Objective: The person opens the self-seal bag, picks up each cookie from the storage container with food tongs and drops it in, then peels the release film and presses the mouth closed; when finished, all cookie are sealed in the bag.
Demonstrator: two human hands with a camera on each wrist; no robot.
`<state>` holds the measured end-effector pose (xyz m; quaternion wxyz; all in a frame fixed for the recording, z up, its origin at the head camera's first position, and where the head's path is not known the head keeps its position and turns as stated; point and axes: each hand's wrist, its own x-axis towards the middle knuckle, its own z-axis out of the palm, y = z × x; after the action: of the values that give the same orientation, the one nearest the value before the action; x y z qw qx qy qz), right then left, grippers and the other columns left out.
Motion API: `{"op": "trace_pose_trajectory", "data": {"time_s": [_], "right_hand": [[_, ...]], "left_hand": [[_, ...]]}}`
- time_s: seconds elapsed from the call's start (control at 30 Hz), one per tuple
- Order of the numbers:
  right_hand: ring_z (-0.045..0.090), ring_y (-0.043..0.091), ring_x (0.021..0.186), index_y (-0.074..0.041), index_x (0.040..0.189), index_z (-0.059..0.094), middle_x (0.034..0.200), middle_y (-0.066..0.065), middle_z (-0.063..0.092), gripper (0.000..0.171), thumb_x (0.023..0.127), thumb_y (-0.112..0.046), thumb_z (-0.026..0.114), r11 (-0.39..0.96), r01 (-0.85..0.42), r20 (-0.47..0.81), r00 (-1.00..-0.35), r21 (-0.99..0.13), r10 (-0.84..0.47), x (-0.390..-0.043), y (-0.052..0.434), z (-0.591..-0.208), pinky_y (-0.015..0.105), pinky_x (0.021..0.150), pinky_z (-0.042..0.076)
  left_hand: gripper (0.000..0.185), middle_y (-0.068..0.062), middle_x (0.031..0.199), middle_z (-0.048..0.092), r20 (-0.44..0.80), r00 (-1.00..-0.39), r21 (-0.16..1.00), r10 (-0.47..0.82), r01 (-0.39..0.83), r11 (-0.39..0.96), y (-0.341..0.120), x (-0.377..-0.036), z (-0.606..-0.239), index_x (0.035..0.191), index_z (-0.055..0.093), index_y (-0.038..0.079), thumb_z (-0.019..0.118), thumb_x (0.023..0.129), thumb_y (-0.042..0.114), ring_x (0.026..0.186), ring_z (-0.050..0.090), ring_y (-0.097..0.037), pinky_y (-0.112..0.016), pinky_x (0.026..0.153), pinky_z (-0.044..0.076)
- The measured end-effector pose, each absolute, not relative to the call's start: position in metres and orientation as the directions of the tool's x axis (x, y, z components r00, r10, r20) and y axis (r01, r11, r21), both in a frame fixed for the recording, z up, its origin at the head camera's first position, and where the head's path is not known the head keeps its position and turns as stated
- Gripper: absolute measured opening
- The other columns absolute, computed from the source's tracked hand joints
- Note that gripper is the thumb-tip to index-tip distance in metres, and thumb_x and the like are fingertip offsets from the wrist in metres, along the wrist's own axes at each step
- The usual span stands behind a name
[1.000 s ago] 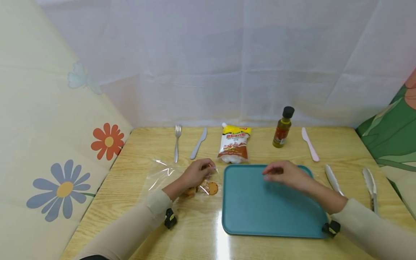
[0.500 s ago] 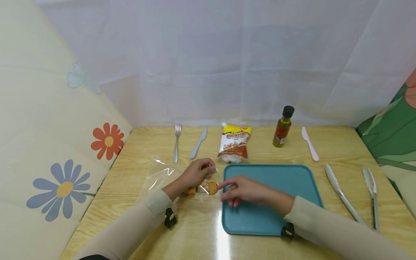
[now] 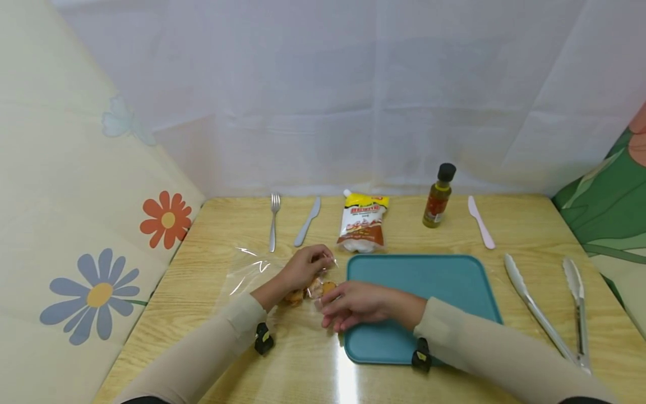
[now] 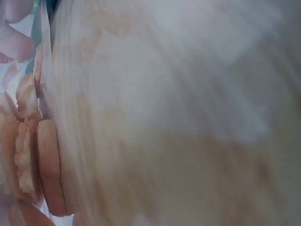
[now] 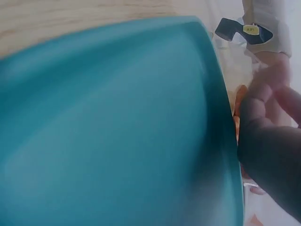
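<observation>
Clear bag point(image 3: 252, 275) half-hiding blurred cookies point(image 4: 40, 155)

Head camera sits high, looking forward and down over the whole worktop point(image 3: 454, 235) to the white curtain behind. Left wrist view is pressed in close, blurred, with the cookies point(image 4: 33, 160) at its left edge. Right wrist view skims low across the teal tray point(image 5: 117, 132), facing the cookies. All three views share that patch beside the tray's left rim.
</observation>
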<state>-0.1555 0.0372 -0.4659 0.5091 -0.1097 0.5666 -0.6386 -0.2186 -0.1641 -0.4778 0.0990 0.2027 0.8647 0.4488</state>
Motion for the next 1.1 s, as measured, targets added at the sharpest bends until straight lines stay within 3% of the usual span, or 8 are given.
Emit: {"op": "trace_pose_trajectory", "data": {"time_s": [0.17,0.33,0.53,0.7,0.87,1.03,1.1], "right_hand": [[0.058,0.002,0.052,0.005,0.139,0.057,0.071,0.001,0.068,0.036,0.106,-0.008,0.055,0.205,0.53,-0.452,-0.394,-0.823,-0.8,-0.152,0.029,-0.467,0.015,0.048,0.046],[0.062,0.003,0.051,0.002,0.146,0.052,0.069,0.002,0.069,0.04,0.108,-0.009,0.051,0.225,0.56,-0.462,-0.327,-0.797,-0.824,-0.144,0.026,-0.467,0.015,0.048,0.049],[0.064,0.004,0.051,-0.003,0.147,0.055,0.066,0.003,0.07,0.039,0.11,-0.012,0.048,0.221,0.546,-0.451,-0.332,-0.808,-0.828,-0.141,0.028,-0.464,0.016,0.047,0.049],[0.067,0.008,0.055,-0.001,0.139,0.061,0.07,0.005,0.072,0.035,0.111,-0.014,0.045,0.222,0.491,-0.454,-0.423,-0.842,-0.784,-0.143,0.033,-0.458,0.019,0.048,0.052],[0.067,0.011,0.053,0.001,0.129,0.065,0.069,0.007,0.071,0.031,0.111,-0.013,0.044,0.287,0.369,-0.457,-0.555,-0.884,-0.695,-0.148,0.04,-0.448,0.021,0.045,0.051],[0.067,0.016,0.057,0.0,0.117,0.069,0.081,0.014,0.071,0.023,0.109,-0.01,0.05,0.422,0.038,-0.31,-0.74,-0.906,-0.597,-0.16,0.048,-0.431,0.027,0.047,0.055],[0.068,0.016,0.067,-0.002,0.113,0.072,0.091,0.014,0.073,0.021,0.107,-0.008,0.053,0.482,-0.146,-0.19,-0.792,-0.864,-0.58,-0.165,0.051,-0.422,0.029,0.055,0.056]], "left_hand": [[0.01,-0.001,0.079,0.064,0.017,-0.9,0.83,0.436,0.256,0.495,-0.165,-0.22,-0.479,0.098,0.07,0.007,0.064,0.103,0.012,0.074,0.056,-0.01,-0.024,0.07,0.046],[0.01,-0.002,0.078,0.062,0.012,-0.915,0.857,0.404,0.218,0.467,-0.166,-0.221,-0.482,0.101,0.069,0.006,0.061,0.104,0.012,0.072,0.056,-0.012,-0.025,0.067,0.047],[0.012,-0.005,0.075,0.058,0.038,-0.948,0.893,0.316,0.175,0.415,-0.169,-0.221,-0.486,0.102,0.067,0.001,0.06,0.105,0.01,0.07,0.053,-0.014,-0.024,0.064,0.045],[0.016,-0.004,0.073,0.056,0.053,-0.973,0.923,0.223,0.133,0.361,-0.171,-0.22,-0.484,0.105,0.065,-0.003,0.059,0.106,0.011,0.066,0.052,-0.012,-0.023,0.06,0.043],[0.017,0.0,0.073,0.051,0.077,-0.992,0.959,0.098,0.101,0.264,-0.176,-0.222,-0.475,0.109,0.061,-0.008,0.055,0.107,0.008,0.064,0.047,-0.009,-0.02,0.057,0.04],[0.018,-0.001,0.076,0.053,0.126,-0.991,0.979,-0.043,0.117,0.165,-0.184,-0.224,-0.458,0.112,0.057,-0.007,0.052,0.109,0.01,0.066,0.05,-0.01,-0.019,0.059,0.043],[0.018,-0.001,0.078,0.054,0.145,-0.987,0.983,-0.07,0.135,0.122,-0.186,-0.223,-0.45,0.112,0.056,-0.005,0.052,0.109,0.011,0.068,0.051,-0.01,-0.021,0.061,0.045]]}}
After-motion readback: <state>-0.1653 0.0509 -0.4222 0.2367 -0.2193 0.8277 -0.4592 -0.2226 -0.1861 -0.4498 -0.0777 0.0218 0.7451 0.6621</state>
